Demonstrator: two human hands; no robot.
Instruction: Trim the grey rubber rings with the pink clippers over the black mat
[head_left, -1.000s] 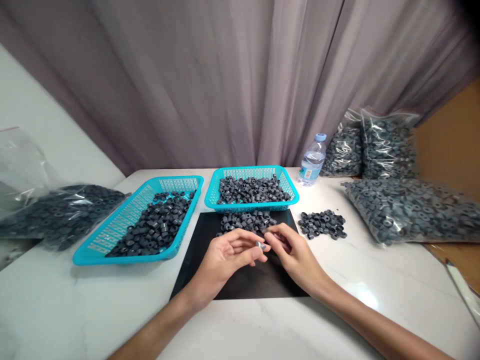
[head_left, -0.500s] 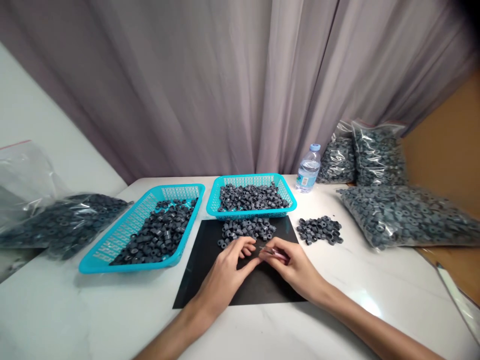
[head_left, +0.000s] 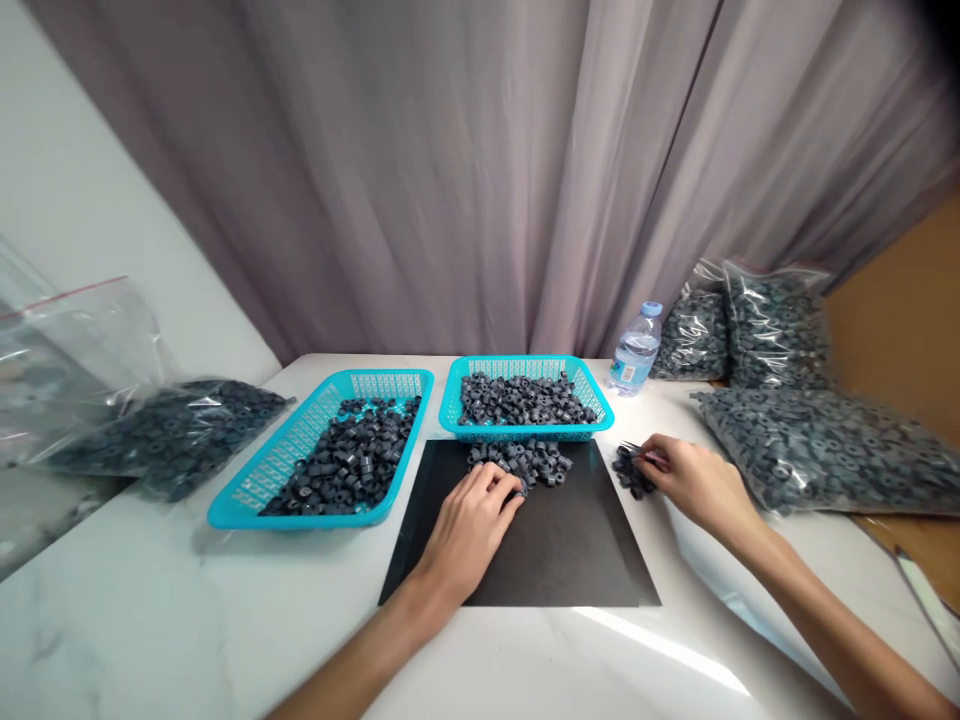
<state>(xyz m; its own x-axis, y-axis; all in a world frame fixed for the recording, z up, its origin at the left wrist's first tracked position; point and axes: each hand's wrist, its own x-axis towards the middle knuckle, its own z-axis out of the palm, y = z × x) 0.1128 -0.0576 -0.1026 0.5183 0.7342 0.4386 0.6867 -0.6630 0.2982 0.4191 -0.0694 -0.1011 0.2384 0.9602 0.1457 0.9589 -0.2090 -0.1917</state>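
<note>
Two hands are working over a white table (head_left: 285,640) in the head view, and clock directions are running from the middle of the black mat (head_left: 559,550). The left hand (head_left: 469,520) is reaching toward eleven, its thumb and fingertips bending close to each other at the near edge of the mat pile (head_left: 551,465); a dark ring-shaped piece (head_left: 523,489) is showing at those fingertips, but whether they are gripping it is hard to tell. The mat pile itself is lying at twelve, on the mat's far part. The right hand (head_left: 694,480) is hovering off the mat at two, its thumb and fingers clamping together on the tweezers (head_left: 654,458), whose metal tips are pointing toward ten, over the smaller pile (head_left: 631,478). The hand is partly hiding that pile.

One blue basket (head_left: 526,434) is standing at twelve, just beyond the mat, and another blue basket (head_left: 296,520) is standing at ten; both are holding similar dark pieces. A water bottle (head_left: 634,352) is standing upright at one. Filled clear bags (head_left: 780,330) are leaning upright at two, with a bulging bag (head_left: 832,450) lying nearer, between two and three. Between nine and ten, an open clear bag (head_left: 199,430) is slumping, dark pieces filling its lower part. A gray curtain (head_left: 450,180) is hanging behind everything.
</note>
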